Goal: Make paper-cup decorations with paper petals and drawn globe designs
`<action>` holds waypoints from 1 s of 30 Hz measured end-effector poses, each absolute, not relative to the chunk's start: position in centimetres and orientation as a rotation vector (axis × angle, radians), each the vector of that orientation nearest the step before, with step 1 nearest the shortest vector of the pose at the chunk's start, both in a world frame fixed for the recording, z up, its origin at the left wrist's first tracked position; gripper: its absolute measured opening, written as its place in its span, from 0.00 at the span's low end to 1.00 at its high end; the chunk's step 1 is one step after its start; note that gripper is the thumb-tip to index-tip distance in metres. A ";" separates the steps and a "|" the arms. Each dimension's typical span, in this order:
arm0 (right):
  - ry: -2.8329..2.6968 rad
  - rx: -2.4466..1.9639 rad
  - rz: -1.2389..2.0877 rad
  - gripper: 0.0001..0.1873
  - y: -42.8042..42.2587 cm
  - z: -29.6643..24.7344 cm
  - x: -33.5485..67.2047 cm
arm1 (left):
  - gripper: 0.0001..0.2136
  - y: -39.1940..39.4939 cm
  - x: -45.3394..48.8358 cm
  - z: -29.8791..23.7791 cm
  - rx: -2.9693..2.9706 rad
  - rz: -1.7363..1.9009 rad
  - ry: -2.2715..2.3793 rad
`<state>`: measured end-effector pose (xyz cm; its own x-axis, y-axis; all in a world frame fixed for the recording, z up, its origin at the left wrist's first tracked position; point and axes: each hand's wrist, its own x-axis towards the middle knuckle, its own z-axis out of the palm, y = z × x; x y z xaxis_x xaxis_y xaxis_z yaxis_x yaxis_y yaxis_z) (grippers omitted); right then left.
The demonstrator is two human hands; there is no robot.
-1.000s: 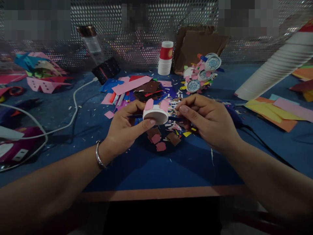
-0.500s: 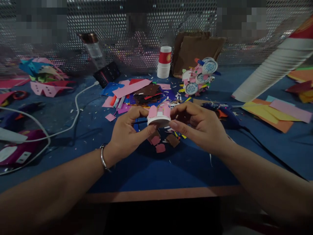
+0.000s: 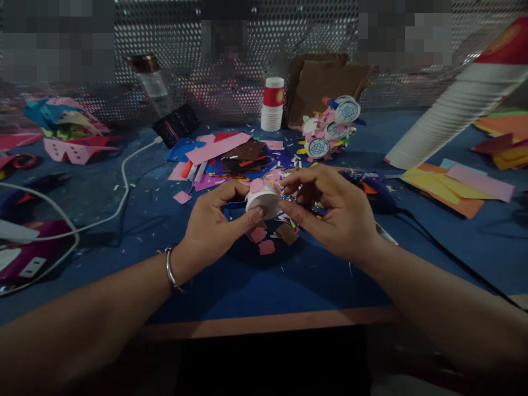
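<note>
A blue worktop (image 3: 256, 291) spreads across the view, and at its right leans a long stack of white paper cups (image 3: 449, 110), its red band bearing a gold emblem too dim to read. Brown cardboard (image 3: 330, 88) stands at the back. The left hand (image 3: 214, 225) is clamped on a cut paper-cup base (image 3: 264, 204), held up over the worktop; the right hand (image 3: 342, 214) has thumb and forefinger at its right edge, though whether they pinch it I cannot tell. A shorter cup stack (image 3: 273, 104) carries a similar red band and gold emblem. The base is a round white disc, tilted, its plain face towards the wearer, with pink paper pieces (image 3: 256, 187) along its upper side.
</note>
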<state>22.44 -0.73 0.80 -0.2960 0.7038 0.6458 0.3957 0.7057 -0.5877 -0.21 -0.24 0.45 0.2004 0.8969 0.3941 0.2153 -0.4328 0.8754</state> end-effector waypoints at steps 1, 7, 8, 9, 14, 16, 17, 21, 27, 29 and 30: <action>-1.955 -0.834 0.343 0.09 -0.7 0.8 22.4 | 0.10 -0.2 -0.2 0.4 1.785 1.259 1.037; -2.024 -0.798 0.209 0.06 -0.4 0.6 22.5 | 0.10 -0.1 -0.2 -0.2 1.717 1.202 1.061; -2.024 -0.783 0.177 0.07 -0.4 0.5 22.6 | 0.10 0.0 -0.2 -0.3 1.699 1.191 1.065; -2.024 -0.771 0.148 0.07 -0.3 0.5 22.6 | 0.10 0.0 -0.2 -0.4 1.684 1.182 1.067; -2.026 -0.765 0.093 0.09 -0.5 0.5 22.5 | 0.08 0.2 0.1 -0.5 1.680 1.162 1.058; -2.037 -0.755 0.037 0.11 -0.6 0.6 22.3 | 0.05 0.0 0.2 -0.2 1.711 1.147 1.032; -2.047 -0.748 0.008 0.12 -0.6 0.5 22.3 | 0.04 -0.1 0.3 -0.1 1.733 1.139 1.010; -2.091 -0.717 -0.014 0.12 -0.8 0.4 22.1 | 0.02 -0.5 0.4 0.3 1.804 1.105 0.948; -2.109 -0.702 0.015 0.13 -0.8 0.1 22.0 | 0.04 -0.4 0.3 0.2 1.799 1.076 0.990; -2.106 -0.702 0.023 0.13 -0.8 0.1 22.0 | 0.03 -0.3 0.2 0.2 1.767 1.053 0.979; -2.103 -0.700 0.027 0.12 -0.8 0.0 22.0 | 0.03 -0.3 0.2 0.2 1.745 1.040 0.962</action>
